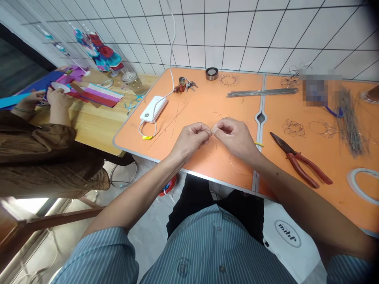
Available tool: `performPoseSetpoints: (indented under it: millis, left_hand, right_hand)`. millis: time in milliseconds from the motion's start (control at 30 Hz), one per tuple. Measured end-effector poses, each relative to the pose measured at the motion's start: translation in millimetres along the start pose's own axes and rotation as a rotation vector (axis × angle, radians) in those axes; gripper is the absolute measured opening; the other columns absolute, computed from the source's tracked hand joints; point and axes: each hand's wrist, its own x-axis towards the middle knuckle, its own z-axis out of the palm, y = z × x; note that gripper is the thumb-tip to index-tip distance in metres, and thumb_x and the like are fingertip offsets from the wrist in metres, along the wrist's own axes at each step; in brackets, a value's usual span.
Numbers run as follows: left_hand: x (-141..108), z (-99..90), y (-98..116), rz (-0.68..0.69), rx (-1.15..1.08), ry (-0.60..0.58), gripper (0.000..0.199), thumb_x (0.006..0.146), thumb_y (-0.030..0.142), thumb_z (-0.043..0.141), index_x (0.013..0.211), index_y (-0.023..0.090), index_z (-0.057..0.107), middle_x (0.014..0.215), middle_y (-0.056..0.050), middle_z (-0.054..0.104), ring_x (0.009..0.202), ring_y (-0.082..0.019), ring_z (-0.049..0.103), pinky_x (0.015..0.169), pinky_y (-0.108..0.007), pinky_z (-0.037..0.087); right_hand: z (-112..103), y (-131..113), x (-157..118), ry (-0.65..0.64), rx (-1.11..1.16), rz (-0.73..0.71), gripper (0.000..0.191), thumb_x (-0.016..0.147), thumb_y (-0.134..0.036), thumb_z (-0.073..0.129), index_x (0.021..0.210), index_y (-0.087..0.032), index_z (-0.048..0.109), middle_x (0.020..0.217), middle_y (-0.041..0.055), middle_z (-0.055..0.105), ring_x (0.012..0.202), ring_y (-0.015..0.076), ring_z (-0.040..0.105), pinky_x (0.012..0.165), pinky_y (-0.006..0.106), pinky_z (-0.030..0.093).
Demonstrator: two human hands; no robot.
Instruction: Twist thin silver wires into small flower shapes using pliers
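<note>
Over the orange folding table [207,161], my left hand [192,141] and my right hand [232,136] meet, thumbs and fingers pinched close together. A thin wire [231,161] is held between the fingertips, and one length of it seems to curve down below my right hand. The part right at the fingertips is mostly hidden. To the right of my right hand lie red-handled pliers [296,156], jaws toward the back. Bent wire loops shaped like flowers [293,128] rest behind the pliers. Loose straight wires [177,116] lie beyond my left hand.
At the back are a bundle of wires [262,93], a tape roll [211,73] and keys [185,85]. A white power bank [154,109] with a cable stands left. A white ring [353,179] lies far right. Another person's hands [59,98] work at the wooden table [97,136].
</note>
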Motion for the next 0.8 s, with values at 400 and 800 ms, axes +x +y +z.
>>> performPoseSetpoints:
  millis: [400,800]
  left_hand:
    - [22.5,-31.9,2.3,0.011,-0.028,0.117,0.009,0.069,0.024,0.076,0.069,0.019,0.068,0.058,0.002,0.057,0.050,-0.007,0.038,0.048,-0.023,0.021]
    - [83.1,-1.0,24.5,0.067,-0.087,0.067,0.008,0.076,0.018,0.070,0.073,0.019,0.063,0.057,0.004,0.056,0.046,-0.006,0.035,0.046,-0.020,0.017]
  right_hand:
    - [-171.1,21.7,-116.1,-0.010,-1.247,0.439,0.060,0.107,-0.067,0.056,0.150,-0.026,0.062,0.134,0.0203,0.074,0.120,0.0401,0.070,0.074,0.044,0.044]
    - [-134.4,47.6,-158.7,0.022,-1.673,0.378,0.054,0.122,-0.046,0.026,0.131,-0.014,0.069,0.105,0.0163,0.072,0.091,0.0352,0.074,0.064,0.041,0.028]
